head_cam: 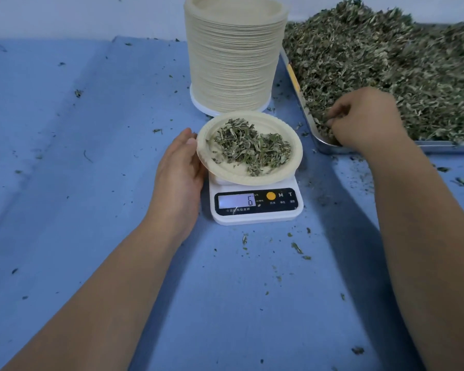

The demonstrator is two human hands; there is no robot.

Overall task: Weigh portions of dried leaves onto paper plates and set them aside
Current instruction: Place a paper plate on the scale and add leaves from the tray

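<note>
Blue cloth [91, 183] flecked with crumbs — a portion mid-weighing.
The scale [256, 207] reads 6. The plate [241, 180] on it sits tilted and overhanging, with leaves [249, 148] piled in its middle. The left hand [180, 170] lies open, thumb at the plate's left rim — a press there would likely skew the reading or tip the plate. Farther right, the right hand [359, 119] curls into the heap [386, 62] at the tray [439, 147] corner, apparently pinching leaves, though its fingertips are half buried. Too big a pinch could overshoot; a loose one may shed onto the cloth. The stack [233, 57] stands behind.
</note>
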